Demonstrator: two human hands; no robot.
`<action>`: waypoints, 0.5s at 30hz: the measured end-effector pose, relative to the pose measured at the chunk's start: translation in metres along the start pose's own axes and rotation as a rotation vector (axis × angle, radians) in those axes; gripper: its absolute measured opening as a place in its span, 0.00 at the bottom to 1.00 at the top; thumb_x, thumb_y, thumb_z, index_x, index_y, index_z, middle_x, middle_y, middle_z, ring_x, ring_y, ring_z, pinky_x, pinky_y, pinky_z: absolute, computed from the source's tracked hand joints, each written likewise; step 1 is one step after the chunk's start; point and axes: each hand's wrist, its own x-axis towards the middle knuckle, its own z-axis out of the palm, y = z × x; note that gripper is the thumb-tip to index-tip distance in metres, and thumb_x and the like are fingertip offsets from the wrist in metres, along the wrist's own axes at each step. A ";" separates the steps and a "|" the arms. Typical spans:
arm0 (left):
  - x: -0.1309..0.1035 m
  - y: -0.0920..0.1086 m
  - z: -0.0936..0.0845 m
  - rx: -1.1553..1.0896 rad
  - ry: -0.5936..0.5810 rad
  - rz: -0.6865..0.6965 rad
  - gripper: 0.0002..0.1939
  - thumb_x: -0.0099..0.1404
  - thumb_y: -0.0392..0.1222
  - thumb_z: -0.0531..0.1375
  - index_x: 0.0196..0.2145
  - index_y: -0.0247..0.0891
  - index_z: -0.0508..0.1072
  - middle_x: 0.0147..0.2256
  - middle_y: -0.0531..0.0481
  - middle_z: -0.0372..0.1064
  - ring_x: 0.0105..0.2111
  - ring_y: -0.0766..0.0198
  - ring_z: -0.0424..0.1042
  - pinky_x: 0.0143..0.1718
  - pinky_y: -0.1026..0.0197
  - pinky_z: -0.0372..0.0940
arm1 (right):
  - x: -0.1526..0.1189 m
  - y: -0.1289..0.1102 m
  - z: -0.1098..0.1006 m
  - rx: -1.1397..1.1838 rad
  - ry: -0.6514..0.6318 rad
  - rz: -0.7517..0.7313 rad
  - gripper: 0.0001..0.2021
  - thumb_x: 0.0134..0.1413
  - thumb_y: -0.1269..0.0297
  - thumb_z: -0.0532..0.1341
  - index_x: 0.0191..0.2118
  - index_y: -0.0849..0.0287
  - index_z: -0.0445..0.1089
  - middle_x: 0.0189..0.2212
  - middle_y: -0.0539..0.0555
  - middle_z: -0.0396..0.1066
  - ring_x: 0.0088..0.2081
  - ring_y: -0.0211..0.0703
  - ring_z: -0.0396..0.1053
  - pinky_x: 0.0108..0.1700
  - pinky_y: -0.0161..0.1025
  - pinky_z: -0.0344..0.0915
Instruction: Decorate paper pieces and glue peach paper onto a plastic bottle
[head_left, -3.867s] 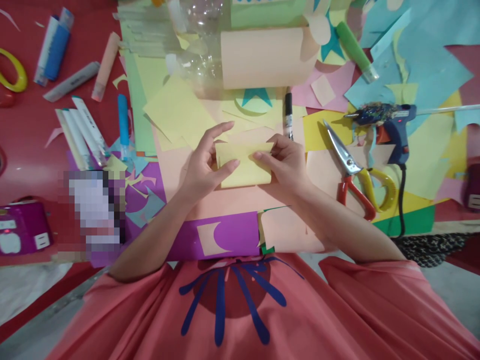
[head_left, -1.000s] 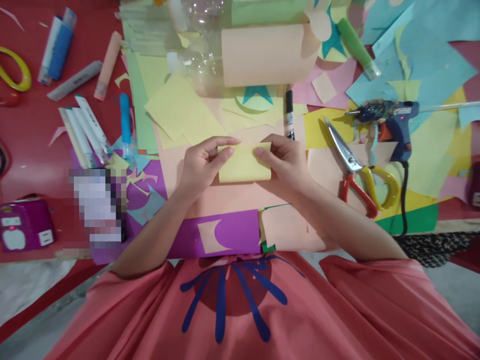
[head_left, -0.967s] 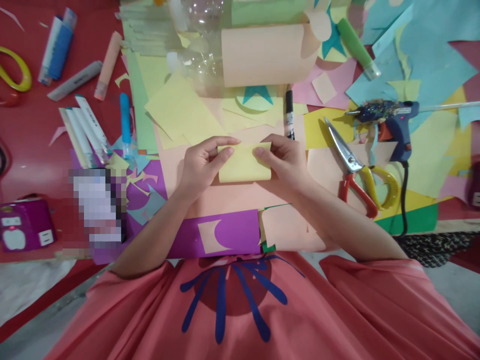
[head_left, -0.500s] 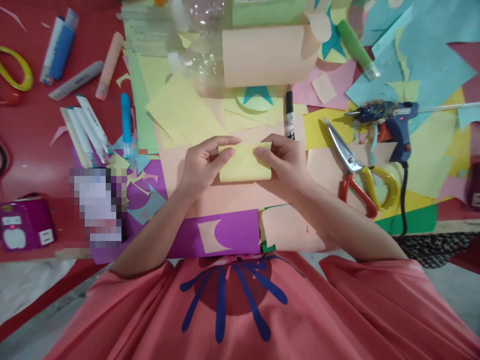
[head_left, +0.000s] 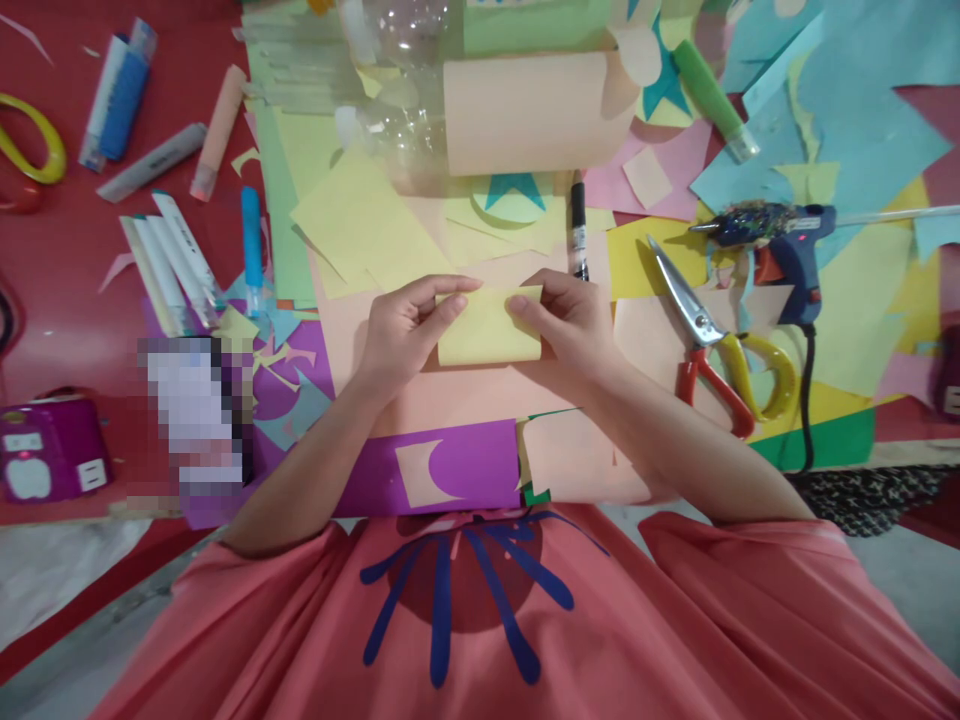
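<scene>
Between my two hands is a small yellow paper (head_left: pixel 490 330), curved over along its lower edge. My left hand (head_left: pixel 409 328) pinches its upper left corner, thumb in front and fingers behind. At the upper right corner my right hand (head_left: pixel 574 318) pinches it the same way. Under the hands lies a peach sheet of paper (head_left: pixel 450 395). Just beyond my right hand is a black marker (head_left: pixel 578 228). Farther up stand out a peach paper roll (head_left: pixel 525 115) and a pale yellow disc with a blue star (head_left: pixel 516 192).
Scissors (head_left: pixel 701 330) with red and yellow handles lie right of my right hand, beside a glue gun (head_left: pixel 795 245) with a black cord. Several markers (head_left: pixel 176 260) and a phone (head_left: pixel 196 410) are at left. A clear plastic bottle (head_left: pixel 405 90) lies at the back.
Almost nothing differs. Both hands keep their pinch on the yellow paper, which has shifted only a hair.
</scene>
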 end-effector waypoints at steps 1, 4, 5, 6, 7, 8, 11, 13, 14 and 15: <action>0.000 -0.001 0.000 0.003 -0.001 -0.002 0.15 0.65 0.54 0.62 0.39 0.42 0.81 0.32 0.50 0.78 0.23 0.70 0.71 0.22 0.68 0.62 | 0.000 0.000 0.000 -0.006 -0.002 0.002 0.16 0.50 0.53 0.69 0.26 0.58 0.66 0.21 0.45 0.57 0.24 0.31 0.55 0.26 0.33 0.51; -0.001 -0.002 -0.002 0.018 -0.030 -0.021 0.14 0.65 0.54 0.62 0.40 0.42 0.81 0.32 0.50 0.78 0.22 0.70 0.71 0.21 0.68 0.61 | -0.001 -0.002 -0.001 -0.042 -0.027 0.016 0.14 0.52 0.55 0.67 0.27 0.58 0.66 0.21 0.45 0.58 0.23 0.31 0.55 0.25 0.34 0.52; -0.001 -0.001 -0.003 0.018 -0.048 -0.030 0.14 0.65 0.53 0.62 0.40 0.42 0.81 0.33 0.49 0.79 0.25 0.69 0.72 0.22 0.69 0.62 | -0.001 -0.003 -0.001 -0.067 -0.037 0.011 0.12 0.54 0.57 0.66 0.27 0.58 0.67 0.21 0.45 0.58 0.23 0.31 0.56 0.25 0.34 0.52; -0.001 0.000 -0.004 0.020 -0.071 -0.040 0.14 0.65 0.53 0.62 0.39 0.42 0.81 0.34 0.49 0.79 0.27 0.68 0.74 0.24 0.69 0.63 | -0.001 -0.004 -0.001 -0.102 -0.045 -0.004 0.11 0.55 0.60 0.65 0.27 0.58 0.67 0.21 0.45 0.59 0.23 0.31 0.56 0.25 0.34 0.52; -0.002 0.001 -0.004 0.022 -0.098 -0.049 0.14 0.65 0.52 0.62 0.39 0.42 0.81 0.35 0.49 0.79 0.30 0.67 0.75 0.26 0.69 0.64 | -0.001 -0.004 -0.001 -0.145 -0.052 -0.029 0.09 0.55 0.63 0.63 0.26 0.58 0.67 0.21 0.45 0.60 0.24 0.31 0.56 0.25 0.34 0.52; -0.002 0.003 -0.005 0.029 -0.127 -0.057 0.13 0.65 0.52 0.62 0.39 0.42 0.81 0.35 0.49 0.79 0.31 0.66 0.75 0.27 0.69 0.65 | -0.001 -0.005 -0.001 -0.192 -0.059 -0.058 0.08 0.55 0.65 0.62 0.26 0.59 0.68 0.22 0.46 0.61 0.24 0.31 0.57 0.26 0.34 0.52; -0.002 0.008 -0.006 0.065 -0.206 -0.080 0.12 0.65 0.49 0.62 0.37 0.41 0.81 0.33 0.50 0.78 0.26 0.69 0.72 0.25 0.69 0.63 | -0.001 -0.005 0.000 -0.297 -0.088 -0.117 0.06 0.53 0.69 0.61 0.26 0.59 0.68 0.22 0.46 0.64 0.25 0.32 0.58 0.28 0.34 0.54; -0.002 0.008 -0.006 0.071 -0.233 -0.103 0.12 0.64 0.48 0.62 0.40 0.41 0.81 0.29 0.51 0.77 0.22 0.71 0.67 0.21 0.69 0.60 | 0.000 -0.004 0.000 -0.317 -0.118 -0.127 0.05 0.53 0.68 0.61 0.27 0.59 0.69 0.23 0.46 0.65 0.26 0.32 0.59 0.29 0.35 0.55; -0.002 0.007 -0.006 0.055 -0.237 -0.118 0.13 0.64 0.48 0.62 0.43 0.41 0.80 0.27 0.52 0.75 0.20 0.71 0.65 0.21 0.69 0.60 | 0.000 -0.003 -0.001 -0.324 -0.131 -0.129 0.04 0.53 0.68 0.61 0.28 0.59 0.69 0.24 0.47 0.66 0.27 0.33 0.60 0.30 0.35 0.55; -0.001 0.006 -0.007 0.027 -0.236 -0.132 0.15 0.63 0.47 0.62 0.46 0.41 0.78 0.25 0.53 0.74 0.20 0.71 0.65 0.20 0.69 0.60 | 0.000 -0.003 -0.001 -0.333 -0.139 -0.132 0.04 0.53 0.67 0.61 0.28 0.59 0.68 0.24 0.47 0.67 0.27 0.33 0.61 0.30 0.35 0.56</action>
